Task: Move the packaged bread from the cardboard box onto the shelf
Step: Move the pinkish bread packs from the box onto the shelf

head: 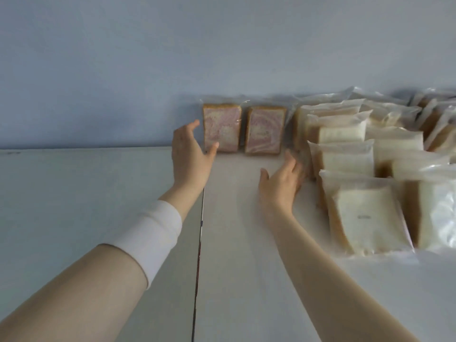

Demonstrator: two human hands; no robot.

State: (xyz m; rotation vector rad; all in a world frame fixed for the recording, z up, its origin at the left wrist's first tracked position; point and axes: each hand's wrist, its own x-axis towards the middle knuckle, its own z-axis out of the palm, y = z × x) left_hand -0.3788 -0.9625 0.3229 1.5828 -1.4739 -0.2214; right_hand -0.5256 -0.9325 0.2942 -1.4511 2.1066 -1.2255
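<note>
Two packaged pink-swirl bread slices stand upright against the back wall on the white shelf [237, 243]: the left one [222, 128] and the right one [264, 130]. My left hand [188, 156] is open just left of the left slice, its thumb tip at the slice's lower corner. My right hand [281, 180] is open and empty, lying low on the shelf, fingers pointing toward the packs of white bread [365, 206] at the right. The cardboard box is out of view.
Several clear-wrapped white and brown bread packs [345, 134] fill the right side of the shelf in rows. A seam [198, 243] splits the shelf into two panels; the left panel [86, 193] is bare. A pale blue wall [148, 70] closes the back.
</note>
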